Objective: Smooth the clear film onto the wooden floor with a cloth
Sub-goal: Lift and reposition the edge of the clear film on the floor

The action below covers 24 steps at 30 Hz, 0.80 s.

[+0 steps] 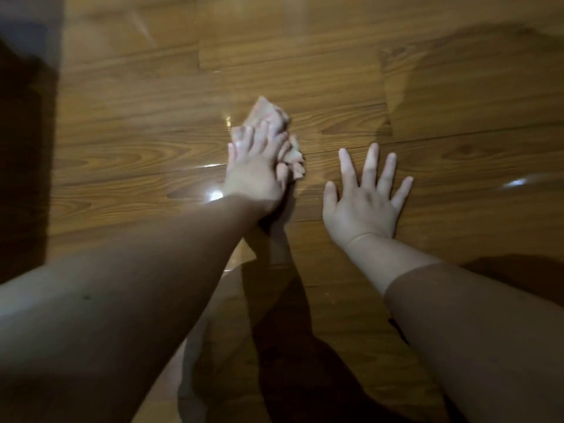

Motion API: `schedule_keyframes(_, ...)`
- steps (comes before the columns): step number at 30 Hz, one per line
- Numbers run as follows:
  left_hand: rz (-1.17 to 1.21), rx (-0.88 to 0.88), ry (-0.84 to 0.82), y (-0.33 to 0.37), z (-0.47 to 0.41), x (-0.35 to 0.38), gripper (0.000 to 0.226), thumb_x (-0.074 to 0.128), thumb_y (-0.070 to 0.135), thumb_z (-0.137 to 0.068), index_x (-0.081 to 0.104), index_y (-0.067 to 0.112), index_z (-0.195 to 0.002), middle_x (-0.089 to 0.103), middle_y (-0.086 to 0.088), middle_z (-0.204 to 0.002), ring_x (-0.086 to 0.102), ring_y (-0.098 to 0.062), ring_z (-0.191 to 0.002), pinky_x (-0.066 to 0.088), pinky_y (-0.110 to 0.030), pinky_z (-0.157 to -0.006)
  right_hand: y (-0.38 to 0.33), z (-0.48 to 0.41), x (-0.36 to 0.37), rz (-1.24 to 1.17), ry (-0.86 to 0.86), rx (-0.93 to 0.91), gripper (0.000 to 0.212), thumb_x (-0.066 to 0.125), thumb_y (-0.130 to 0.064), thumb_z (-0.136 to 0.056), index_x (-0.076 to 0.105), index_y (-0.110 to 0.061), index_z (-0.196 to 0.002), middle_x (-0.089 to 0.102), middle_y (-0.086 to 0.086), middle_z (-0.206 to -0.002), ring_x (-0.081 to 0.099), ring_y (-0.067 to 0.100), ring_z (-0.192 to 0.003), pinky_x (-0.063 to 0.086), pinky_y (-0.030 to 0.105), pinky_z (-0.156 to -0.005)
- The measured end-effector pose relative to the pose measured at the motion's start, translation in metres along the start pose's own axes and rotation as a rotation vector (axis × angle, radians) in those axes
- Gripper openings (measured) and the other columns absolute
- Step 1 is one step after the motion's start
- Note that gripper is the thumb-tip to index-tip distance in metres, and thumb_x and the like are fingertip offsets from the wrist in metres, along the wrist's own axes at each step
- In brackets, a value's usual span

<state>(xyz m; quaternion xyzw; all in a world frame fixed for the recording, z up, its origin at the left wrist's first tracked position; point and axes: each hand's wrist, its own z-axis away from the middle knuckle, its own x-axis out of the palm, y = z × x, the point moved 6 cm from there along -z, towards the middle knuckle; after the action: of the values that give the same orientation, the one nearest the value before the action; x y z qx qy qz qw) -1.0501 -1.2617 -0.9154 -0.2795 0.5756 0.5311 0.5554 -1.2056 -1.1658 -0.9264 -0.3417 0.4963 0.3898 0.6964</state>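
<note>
Fingers (248, 138) of the left hand (256, 175) lie spread and fairly straight, pressing the bunched cloth (265, 112) onto the clear film (442, 87) over the wooden floor (341, 303). Right hand (363, 209) is splayed flat just beside it. Risk, we judge: uneven pressure from the bunched cloth may trap the visible ripples as creases.

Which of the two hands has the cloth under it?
The left hand: it presses the pinkish cloth on the film. The right hand lies flat beside it, fingers spread, bare.

cloth (268, 123) under left hand (254, 175), on film (442, 96)
</note>
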Motion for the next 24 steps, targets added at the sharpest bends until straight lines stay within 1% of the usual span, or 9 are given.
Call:
schedule_keyframes(3,-0.005,0.097,-0.074,0.023,-0.004,0.000,0.058,0.040,0.029,-0.094,0.025,0.029,-0.150,0.006,-0.001,-0.162,-0.001,-0.025,-0.148,0.000,-0.049,-0.116,-0.006,-0.004,-0.003,-0.012,-0.064,-0.019,0.058,0.016,-0.053,-0.095,-0.006,-0.043,-0.148,-0.021,0.003,-0.158,-0.022,0.032,-0.143,-0.014,0.059,-0.110)
schedule_keyframes(6,-0.081,0.082,-0.077,0.017,-0.013,-0.010,0.058,0.041,0.029,-0.096,0.023,0.027,-0.151,0.003,-0.004,-0.162,-0.002,-0.026,-0.148,0.001,-0.050,-0.117,-0.005,-0.010,-0.016,-0.215,-0.131,-0.115,0.056,0.025,-0.043,-0.098,0.000,-0.045,-0.148,-0.018,-0.001,-0.158,-0.023,0.026,-0.143,-0.015,0.054,-0.111)
schedule_keyframes(8,-0.075,-0.090,-0.040,-0.005,-0.024,-0.025,0.057,0.039,0.030,-0.097,0.023,0.027,-0.151,0.002,-0.007,-0.162,-0.002,-0.029,-0.148,0.002,-0.051,-0.116,0.005,-0.013,-0.031,-0.307,-0.024,-0.124,0.055,0.031,-0.035,-0.098,0.011,-0.041,-0.149,-0.006,-0.004,-0.160,-0.014,0.021,-0.146,-0.011,0.051,-0.113)
schedule_keyframes(11,-0.017,-0.368,-0.003,0.023,-0.031,-0.022,0.054,0.037,0.034,-0.098,0.024,0.032,-0.151,0.002,-0.007,-0.162,-0.002,-0.029,-0.148,0.002,-0.051,-0.117,0.121,0.012,-0.039,-0.267,0.147,0.214,0.056,0.032,-0.036,-0.097,0.017,-0.030,-0.150,0.000,-0.003,-0.161,-0.007,0.019,-0.147,-0.004,0.049,-0.117)
schedule_keyframes(13,-0.026,-0.233,-0.026,0.092,-0.041,-0.001,0.053,0.038,0.032,-0.097,0.028,0.032,-0.149,0.006,-0.006,-0.161,0.000,-0.029,-0.148,0.003,-0.049,-0.117,0.192,0.045,-0.033,-0.250,0.124,0.354,0.058,0.027,-0.041,-0.097,0.012,-0.027,-0.152,-0.002,-0.002,-0.161,-0.008,0.018,-0.147,-0.003,0.048,-0.118)
schedule_keyframes(15,-0.023,0.113,-0.087,0.188,-0.037,0.026,0.049,0.039,0.028,-0.096,0.037,0.030,-0.145,0.014,-0.006,-0.160,0.005,-0.029,-0.147,0.005,-0.046,-0.116,0.228,0.060,-0.026,-0.263,0.131,0.366,0.059,0.025,-0.042,-0.097,0.011,-0.025,-0.152,-0.002,-0.002,-0.161,-0.009,0.016,-0.147,-0.006,0.046,-0.118)
schedule_keyframes(19,0.007,0.575,-0.266,0.300,0.007,0.073,0.052,0.041,0.028,-0.094,0.036,0.032,-0.146,0.015,0.000,-0.161,0.003,-0.023,-0.148,0.002,-0.048,-0.117,0.225,0.053,-0.026,-0.259,0.210,0.360,0.059,0.031,-0.036,-0.095,0.017,-0.024,-0.151,0.004,-0.001,-0.161,-0.004,0.017,-0.147,-0.006,0.046,-0.117)
schedule_keyframes(22,-0.038,0.716,-0.360,0.309,0.009,0.083,0.059,0.043,0.027,-0.092,0.027,0.031,-0.149,0.012,0.004,-0.161,0.000,-0.021,-0.148,0.000,-0.049,-0.116,0.236,0.055,-0.023,-0.206,0.193,0.389,0.059,0.029,-0.036,-0.095,0.016,-0.024,-0.152,0.003,-0.001,-0.161,-0.004,0.017,-0.147,-0.006,0.047,-0.117)
schedule_keyframes(24,-0.057,0.553,-0.258,0.268,-0.012,0.065,0.064,0.044,0.025,-0.091,0.022,0.033,-0.151,0.013,0.003,-0.161,0.000,-0.024,-0.148,0.000,-0.049,-0.116,0.238,0.055,-0.021,-0.218,0.170,0.373,0.059,0.027,-0.037,-0.096,0.012,-0.024,-0.152,-0.001,-0.001,-0.161,-0.007,0.017,-0.147,-0.008,0.047,-0.116)
